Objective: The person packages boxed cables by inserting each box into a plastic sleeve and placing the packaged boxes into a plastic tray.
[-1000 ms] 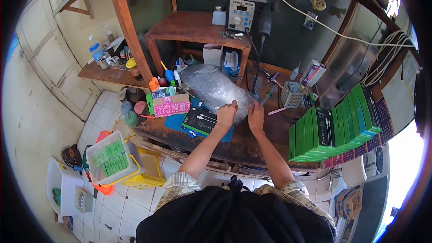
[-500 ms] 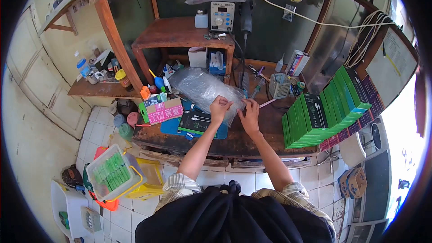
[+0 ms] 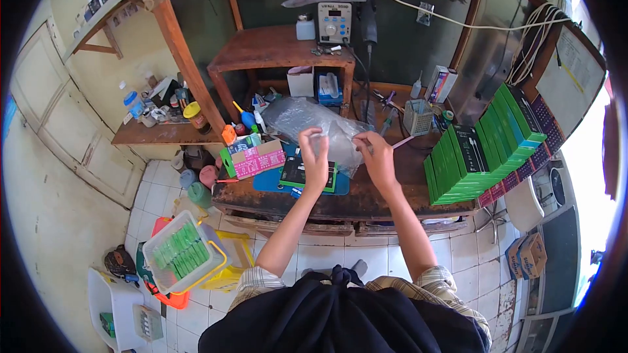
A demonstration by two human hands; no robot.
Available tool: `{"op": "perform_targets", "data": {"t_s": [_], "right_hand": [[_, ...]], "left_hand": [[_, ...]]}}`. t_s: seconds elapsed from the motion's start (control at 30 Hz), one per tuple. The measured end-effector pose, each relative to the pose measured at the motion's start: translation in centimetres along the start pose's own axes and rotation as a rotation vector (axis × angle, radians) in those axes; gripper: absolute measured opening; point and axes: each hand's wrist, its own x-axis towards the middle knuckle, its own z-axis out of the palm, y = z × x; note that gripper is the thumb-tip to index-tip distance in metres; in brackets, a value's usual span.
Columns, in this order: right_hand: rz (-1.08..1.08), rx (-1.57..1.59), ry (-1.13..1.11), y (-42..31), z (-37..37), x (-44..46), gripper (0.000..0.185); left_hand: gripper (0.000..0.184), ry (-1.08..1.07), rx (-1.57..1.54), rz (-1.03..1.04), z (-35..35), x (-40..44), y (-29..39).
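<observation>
A clear plastic bag (image 3: 297,117) lies across the middle of the workbench, its near end crumpled. My right hand (image 3: 378,157) pinches the bag's right edge between thumb and fingers. My left hand (image 3: 314,160) is held over the near part of the bag, thumb and fingers apart in a curve, with nothing visible in it. Beneath my left wrist is a black and green cable box (image 3: 294,174), partly hidden, resting on a blue mat (image 3: 263,183).
Stacked green boxes (image 3: 451,167) stand at the bench's right side. A pink-patterned carton (image 3: 258,162) sits on the left. Behind are a grey basket (image 3: 417,117) and a wooden shelf (image 3: 275,52) bearing a soldering station (image 3: 334,23). A bin (image 3: 157,242) of green packets stands on the floor.
My left hand has let go of the bag and its fingers have spread. My right hand keeps its place at the bag's edge, now pinching it. The whole view has shifted slightly.
</observation>
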Motion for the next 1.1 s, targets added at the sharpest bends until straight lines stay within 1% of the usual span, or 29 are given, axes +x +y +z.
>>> {"op": "perform_targets", "data": {"t_s": [0.03, 0.07, 0.13, 0.17, 0.2, 0.27, 0.3, 0.33, 0.4, 0.43, 0.47, 0.53, 0.57, 0.67, 0.7, 0.73, 0.77, 0.8, 0.83, 0.87, 0.9, 0.93, 0.97, 1.0, 1.03, 1.07, 1.1], "right_hand": [[-0.055, -0.026, -0.051, -0.9, -0.2, 0.5, 0.007], [-0.058, -0.024, -0.056, -2.3, -0.4, 0.9, 0.007], [-0.040, 0.087, -0.241, -5.7, -1.0, 1.6, 0.008], [-0.034, 0.106, -0.286, -7.3, -1.1, 1.9, 0.008], [-0.035, 0.108, -0.292, -8.1, -0.9, 1.9, 0.008], [-0.032, 0.127, -0.367, -9.4, -0.4, 2.1, 0.011], [0.013, 0.143, -0.386, -10.0, 0.0, 2.0, 0.012], [0.012, 0.146, -0.385, -10.3, 0.4, 2.0, 0.012], [0.012, 0.081, -0.380, -10.7, 1.3, 1.7, 0.013], [0.010, 0.084, -0.378, -10.8, 1.8, 1.5, 0.013], [0.013, 0.122, -0.376, -10.9, 2.3, 1.2, 0.013], [0.009, 0.164, -0.381, -11.4, 3.1, 0.8, 0.013], [0.005, 0.144, -0.396, -11.8, 3.5, 0.9, 0.013], [0.002, 0.135, -0.397, -12.5, 4.7, 1.0, 0.016], [-0.032, 0.136, -0.364, -12.8, 5.0, 1.2, 0.019], [-0.064, 0.137, -0.331, -13.0, 5.3, 1.3, 0.022], [-0.022, 0.184, -0.342, -13.0, 5.7, 1.3, 0.025], [-0.035, 0.182, -0.336, -12.7, 6.3, 1.3, 0.025], [-0.081, 0.193, -0.280, -12.3, 7.0, 1.2, 0.024], [-0.120, 0.203, -0.226, -12.1, 7.5, 1.2, 0.023], [-0.127, 0.212, -0.211, -12.2, 7.9, 1.2, 0.017], [-0.120, 0.209, -0.213, -12.2, 8.1, 1.2, 0.017], [-0.101, 0.200, -0.233, -12.1, 8.2, 1.2, 0.015], [-0.081, 0.192, -0.254, -12.0, 8.4, 1.2, 0.012], [-0.072, 0.191, -0.259, -12.0, 8.5, 1.2, 0.012], [-0.078, 0.197, -0.259, -12.1, 8.6, 1.3, 0.011], [-0.083, 0.204, -0.258, -12.3, 8.6, 1.4, 0.010]], "left_hand": [[0.042, -0.033, -0.078, 0.168, -0.7, 0.6, 1.2], [0.042, -0.027, -0.076, 0.169, -1.4, 1.2, 2.3], [0.052, -0.233, -0.068, 0.514, -2.7, 2.2, 5.2], [0.061, -0.289, -0.038, 0.515, -3.6, 2.4, 5.7], [0.061, -0.283, -0.034, 0.514, -4.4, 2.3, 6.3], [0.066, -0.394, 0.054, 0.477, -5.9, 2.4, 7.2], [0.068, -0.380, 0.119, 0.546, -6.6, 2.5, 7.3], [0.068, -0.382, 0.122, 0.548, -7.4, 2.5, 7.5], [0.066, -0.358, 0.258, 0.740, -8.7, 2.3, 8.0], [0.061, -0.328, 0.278, 0.756, -9.0, 2.1, 8.3], [0.061, -0.328, 0.280, 0.759, -9.4, 1.9, 8.1], [0.055, -0.275, 0.333, 0.606, -10.5, 1.5, 7.8], [0.055, -0.267, 0.340, 0.614, -11.1, 1.5, 7.9], [0.020, -0.178, 0.312, 0.541, -12.7, 2.0, 8.8], [0.020, -0.173, 0.312, 0.560, -13.1, 2.3, 9.0], [0.014, -0.132, 0.324, 0.475, -13.5, 2.5, 9.2], [0.012, -0.092, 0.334, 0.387, -13.9, 2.6, 9.2], [0.015, -0.053, 0.342, 0.296, -14.2, 2.7, 9.3], [0.018, -0.025, 0.300, 0.241, -14.3, 2.7, 9.3], [0.018, -0.024, 0.298, 0.243, -14.6, 2.7, 9.0], [0.019, -0.013, 0.352, 0.256, -15.1, 2.7, 8.5], [0.020, -0.003, 0.406, 0.265, -15.5, 2.5, 8.1], [0.014, -0.015, 0.361, 0.191, -15.8, 2.1, 7.8], [0.014, -0.015, 0.361, 0.181, -15.8, 2.2, 8.1], [0.010, -0.011, 0.358, 0.306, -15.6, 2.7, 8.8], [0.011, -0.007, 0.354, 0.431, -15.4, 3.1, 9.6], [0.019, -0.028, 0.249, 0.338, -15.3, 3.2, 10.7]]}}
